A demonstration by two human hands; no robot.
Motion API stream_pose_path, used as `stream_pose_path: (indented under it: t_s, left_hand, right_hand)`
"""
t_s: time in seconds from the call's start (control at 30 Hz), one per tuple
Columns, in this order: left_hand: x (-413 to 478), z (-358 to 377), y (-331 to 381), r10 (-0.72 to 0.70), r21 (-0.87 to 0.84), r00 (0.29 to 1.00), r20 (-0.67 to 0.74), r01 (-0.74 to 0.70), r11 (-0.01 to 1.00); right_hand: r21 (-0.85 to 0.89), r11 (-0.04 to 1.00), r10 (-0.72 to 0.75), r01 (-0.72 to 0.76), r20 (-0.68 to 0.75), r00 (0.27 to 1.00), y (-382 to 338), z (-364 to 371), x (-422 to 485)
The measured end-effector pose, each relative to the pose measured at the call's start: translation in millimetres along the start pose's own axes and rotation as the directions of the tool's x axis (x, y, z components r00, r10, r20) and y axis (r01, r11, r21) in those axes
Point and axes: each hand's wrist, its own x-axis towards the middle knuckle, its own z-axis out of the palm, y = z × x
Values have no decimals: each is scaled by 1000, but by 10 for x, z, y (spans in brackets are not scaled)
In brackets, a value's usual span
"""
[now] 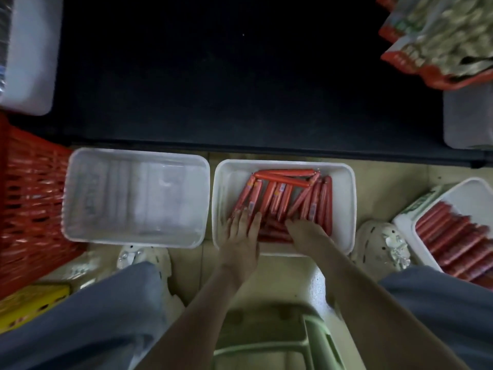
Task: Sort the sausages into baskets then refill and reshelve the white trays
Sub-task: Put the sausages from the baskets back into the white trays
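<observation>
Red sausages lie under both hands. The fingers of the left hand are straight and a little spread. They press flat on the near end of the pile. The right hand rests on the pile just beside it. Its fingertips dip in among the sausages, and I cannot tell if they hold one. The pile sits in the middle white tray on the floor. Just to its left is a second white tray. A red basket stands past that. On the right, a third white tray holds more sausages in rows.
</observation>
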Motion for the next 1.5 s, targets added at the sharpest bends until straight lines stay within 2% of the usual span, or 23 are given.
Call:
stream_pose_path:
  t_s: [0.07, 0.13, 0.2, 0.3, 0.37, 0.43, 0.53, 0.6, 0.7, 0.73, 0.8, 0.83, 0.93, 1.03, 1.23, 1.37, 1.43, 1.5]
  left_hand:
    - [-26, -14, 38, -23, -35, 999, 28, 24, 999]
    - [-41, -18, 50, -78, -81, 996, 51, 82, 993]
    - [-67, -40, 36, -103, -82, 990, 93, 111, 990]
    - [-122, -111, 32, -122, -14, 982, 146, 125, 992]
    - [-165, -160, 41, -102, 36, 976, 193, 97, 995]
    - [-205, -143, 40, -50, 136, 977, 208, 22, 991]
    - [-298, -64, 38, 45, 254, 987, 155, -84, 964]
    - [-344, -24, -50, 46, 284, 974, 223, -110, 952]
    - [-401, 10, -246, -48, 332, 974, 222, -29, 943]
    - [-408, 39, -308, -78, 347, 962, 260, -18, 938]
    - [-415, 66, -386, -211, 397, 934, 288, 84, 914]
    - [-414, 100, -410, -251, 350, 928, 276, 146, 925]
    - [-376, 83, -355, -219, 236, 956, 194, 171, 956]
    - [-350, 45, -313, -175, 260, 967, 188, 123, 958]
    - [-367, 78, -243, -157, 304, 966, 203, 90, 948]
    - [-364, 110, -182, -154, 369, 971, 183, 77, 926]
    - [-364, 86, -89, -165, 401, 966, 200, 73, 913]
    - [-371, 6, 31, -191, 343, 964, 183, 119, 932]
  right_hand:
    - [177, 984, -52, 34, 98, 994, 97, 262, 122]
    - [347, 937, -46, -38, 232, 972, 35, 183, -120]
    - [333, 942, -61, -44, 298, 953, -93, 129, -390]
    - [343, 935, -51, -85, 369, 928, -300, 470, -656]
    - [344, 935, -38, -84, 333, 942, -417, 690, -723]
    - [332, 942, -27, -52, 231, 973, -469, 735, -805]
    - [223, 974, -20, 34, -64, 998, -449, 740, -843]
    - [171, 984, -2, 40, -216, 976, -433, 739, -803]
    - [144, 989, 31, 29, -394, 919, -400, 649, -696]
    - [143, 990, 59, 6, -443, 895, -384, 594, -639]
    - [163, 986, 90, -17, -456, 886, -364, 446, -518]
    - [165, 986, 80, -8, -436, 896, -363, 391, -447]
    - [210, 978, 61, 1, -287, 956, -432, 266, -243]
    - [167, 983, 108, -76, -191, 976, -559, 164, -138]
    - [54, 992, 121, -110, -325, 938, -542, 181, -36]
    - [11, 999, 37, -35, -260, 965, -518, 228, 1]
    - [-76, 997, 10, -33, -286, 958, -559, 228, -55]
    - [-118, 991, 16, -62, -350, 937, -560, 138, -188]
